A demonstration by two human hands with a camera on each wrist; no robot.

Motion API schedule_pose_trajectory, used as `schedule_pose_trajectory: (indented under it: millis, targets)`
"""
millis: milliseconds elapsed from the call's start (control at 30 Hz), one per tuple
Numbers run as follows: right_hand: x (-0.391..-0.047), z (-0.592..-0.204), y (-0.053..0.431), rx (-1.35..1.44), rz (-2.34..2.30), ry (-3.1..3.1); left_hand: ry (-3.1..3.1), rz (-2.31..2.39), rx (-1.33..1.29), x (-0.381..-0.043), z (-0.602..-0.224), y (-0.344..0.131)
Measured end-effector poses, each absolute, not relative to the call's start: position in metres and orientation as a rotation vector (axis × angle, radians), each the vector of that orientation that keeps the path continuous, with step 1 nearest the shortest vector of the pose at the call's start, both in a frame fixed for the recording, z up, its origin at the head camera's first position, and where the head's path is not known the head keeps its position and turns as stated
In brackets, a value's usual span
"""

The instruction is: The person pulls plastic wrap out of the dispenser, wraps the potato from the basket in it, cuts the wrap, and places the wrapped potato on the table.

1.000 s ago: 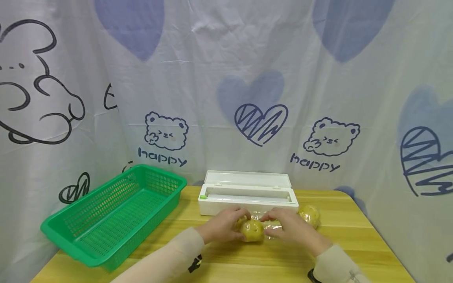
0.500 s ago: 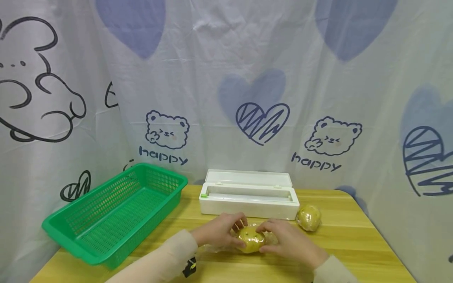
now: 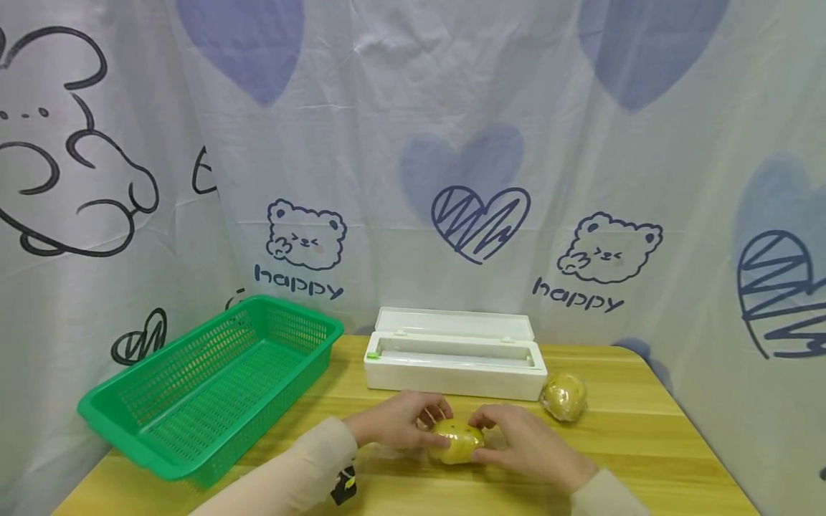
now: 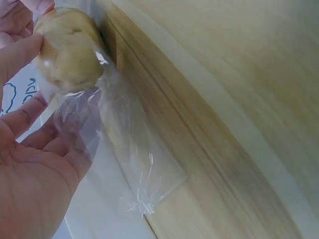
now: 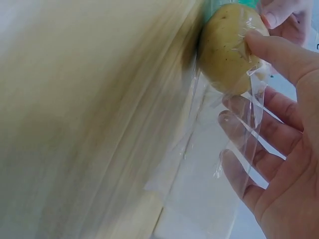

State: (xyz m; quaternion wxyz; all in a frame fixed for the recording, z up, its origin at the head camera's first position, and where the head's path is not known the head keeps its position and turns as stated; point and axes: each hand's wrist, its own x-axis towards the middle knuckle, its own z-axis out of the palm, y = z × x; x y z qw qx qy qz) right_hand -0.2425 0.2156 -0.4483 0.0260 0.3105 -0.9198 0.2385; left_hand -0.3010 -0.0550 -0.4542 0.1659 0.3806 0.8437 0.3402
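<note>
A yellow potato [image 3: 457, 441] with clear cling film around it sits between the two hands over the table. My left hand [image 3: 403, 421] holds its left end, the thumb on the potato's near side. At the other end my right hand [image 3: 519, 443] grips it, thumb and index finger at the skin. In the left wrist view, a loose tail of cling film [image 4: 134, 149] hangs off the potato beside the curled left fingers. The right wrist view shows more film [image 5: 209, 164] stretched over the bent right fingers.
Behind the hands stands a white cling film box [image 3: 454, 376] with its lid raised and a roll inside. A second film-wrapped potato [image 3: 564, 397] lies by its right end. A green plastic basket [image 3: 213, 401] stands on the left of the wooden table [image 3: 619, 430].
Both hands have brought the potato toward the person, away from the box, and turned it. Film has spread out at its sides. The other wrapped potato stays in place.
</note>
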Motion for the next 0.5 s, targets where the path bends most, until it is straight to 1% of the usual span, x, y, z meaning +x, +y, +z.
schedule_pose_trajectory:
  millis: [100,333,500]
  targets:
    - [-0.2442,-0.4503,0.2176,0.963,0.786,-2.846,2.415,0.947,1.079,-0.2998,-0.4548,-0.0553]
    - [-0.2462,-0.4506,0.2206,0.97,0.899,-2.865,2.485,0.849,1.155,-0.2962,-0.4574,-0.0545]
    - [-0.248,-0.449,0.2206,0.986,0.949,-2.89,2.467,0.922,1.109,-0.2947,-0.4557,-0.0568]
